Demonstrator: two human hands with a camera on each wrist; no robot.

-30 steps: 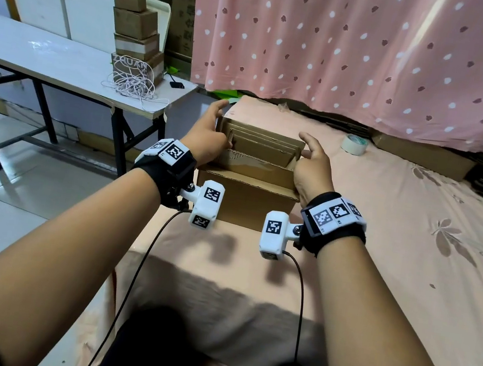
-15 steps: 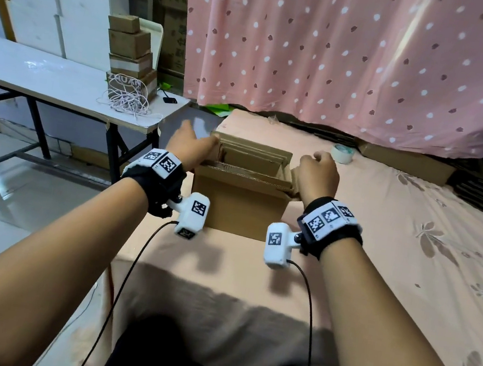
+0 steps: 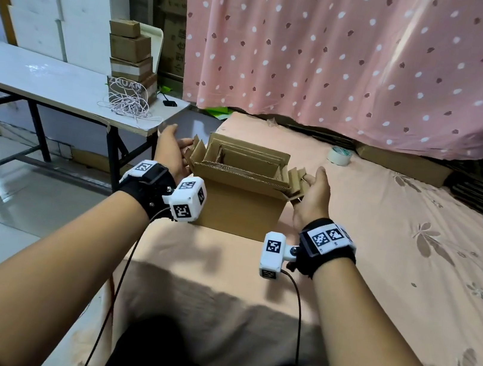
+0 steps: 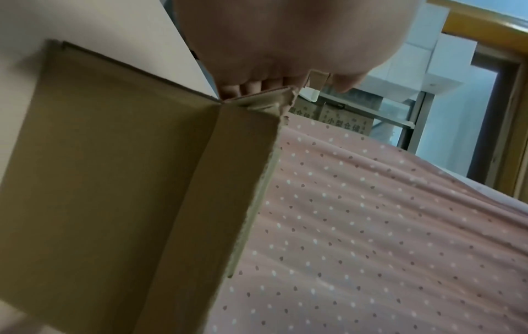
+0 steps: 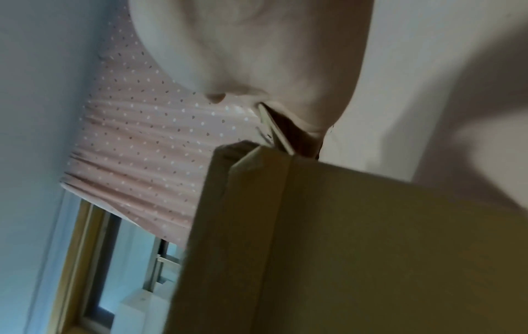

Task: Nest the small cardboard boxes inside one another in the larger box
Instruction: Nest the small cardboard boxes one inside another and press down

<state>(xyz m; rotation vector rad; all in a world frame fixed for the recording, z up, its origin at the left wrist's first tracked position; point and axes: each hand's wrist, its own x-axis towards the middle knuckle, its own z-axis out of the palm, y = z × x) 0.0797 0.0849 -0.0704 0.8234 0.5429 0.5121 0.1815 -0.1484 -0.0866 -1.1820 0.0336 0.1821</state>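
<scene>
The large open cardboard box (image 3: 239,210) stands upright on the pink bed sheet, with smaller boxes (image 3: 249,162) nested inside it. My left hand (image 3: 173,150) holds the left side flaps (image 3: 196,152), which splay outward. In the left wrist view the fingertips (image 4: 254,87) lie behind the flap edge of the box (image 4: 114,180). My right hand (image 3: 313,193) holds the right side flaps (image 3: 295,180), thumb on top and fingers underneath. The right wrist view shows the flaps running into that hand (image 5: 271,67) above the box wall (image 5: 371,248).
A white folding table (image 3: 45,81) stands to the left with a stack of small boxes (image 3: 131,53) and a tangle of cord (image 3: 130,103). A tape roll (image 3: 340,156) and a flat carton (image 3: 402,164) lie by the pink curtain (image 3: 346,57). The bed edge is near me.
Both hands have moved from the top of the nested boxes out to the side flaps, and the flaps now splay outward.
</scene>
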